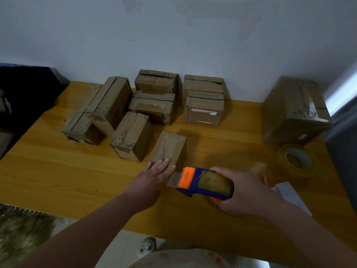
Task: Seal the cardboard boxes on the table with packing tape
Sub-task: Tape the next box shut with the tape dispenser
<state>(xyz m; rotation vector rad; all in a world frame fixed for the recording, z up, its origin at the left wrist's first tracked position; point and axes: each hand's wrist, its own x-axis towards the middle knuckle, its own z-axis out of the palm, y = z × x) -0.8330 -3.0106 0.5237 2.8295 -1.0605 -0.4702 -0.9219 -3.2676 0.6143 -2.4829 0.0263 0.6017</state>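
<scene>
A small cardboard box (170, 147) lies near the middle of the wooden table (58, 171). My left hand (154, 175) rests flat on its near end, fingers straight. My right hand (243, 190) grips a blue and orange tape dispenser (204, 183) just right of the box's near end. A strip of tape (173, 178) runs from the dispenser's mouth to the box. Several more cardboard boxes (131, 134) stand behind, toward the wall.
A large taped box (293, 111) stands at the far right, with a spare tape roll (297, 159) in front of it. A sheet of paper (289, 194) lies at the right near edge. Dark cloth (25, 93) sits at the left.
</scene>
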